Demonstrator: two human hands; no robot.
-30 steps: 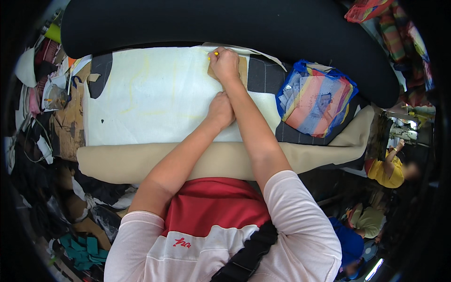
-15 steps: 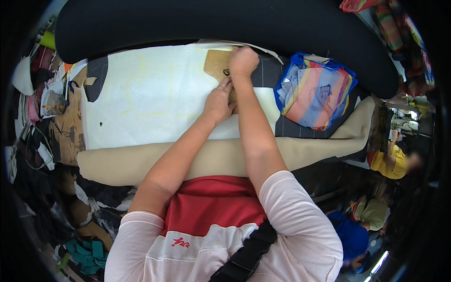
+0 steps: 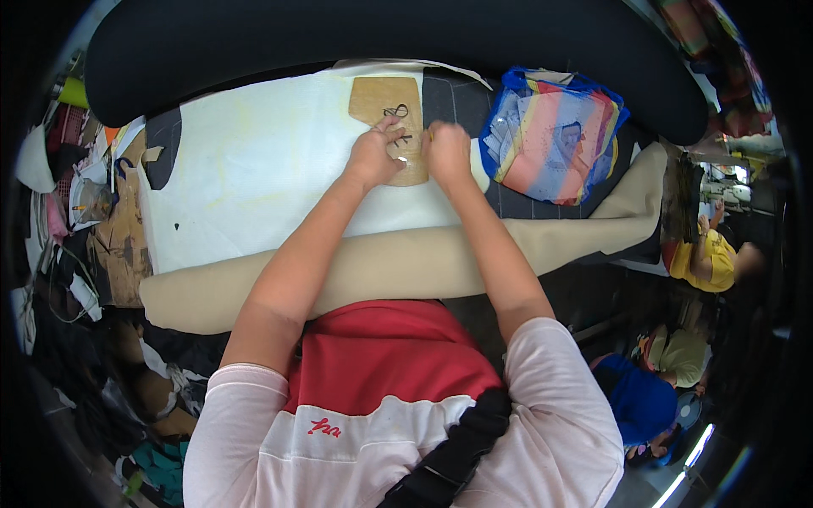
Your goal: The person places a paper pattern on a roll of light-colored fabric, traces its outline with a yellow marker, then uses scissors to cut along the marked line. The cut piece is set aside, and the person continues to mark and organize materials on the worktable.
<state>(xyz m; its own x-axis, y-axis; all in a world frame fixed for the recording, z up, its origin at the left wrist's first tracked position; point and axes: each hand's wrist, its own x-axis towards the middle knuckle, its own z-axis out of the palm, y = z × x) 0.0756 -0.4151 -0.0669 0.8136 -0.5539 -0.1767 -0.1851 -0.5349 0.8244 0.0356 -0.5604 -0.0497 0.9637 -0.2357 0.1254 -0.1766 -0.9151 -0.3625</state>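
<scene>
A brown pattern template [image 3: 385, 91] with dark handwritten marks lies flat on a white sheet of material [image 3: 262, 161]. My left hand [image 3: 375, 157] rests on the template, its fingers spread and pressing it down. At the template's right edge is my right hand [image 3: 447, 151], its fingers closed in a pinch. A small yellowish tip shows at its fingertips, too little to tell what it belongs to. Along the near side of the sheet runs a thick beige roll of material [image 3: 389, 262], in front of my body and under my forearms.
A large black padded roll [image 3: 381, 34] spans the far side. To the right sits a blue-edged striped bag [image 3: 559, 140] of flat pieces on the dark, line-marked surface [image 3: 529, 199]. Torn cardboard [image 3: 118, 241] and clutter lie left. A person in yellow [image 3: 711, 261] is at far right.
My right hand has come down along the template's right edge, toward me. My left hand has shifted slightly left with its fingers spread wider, and more of the template shows.
</scene>
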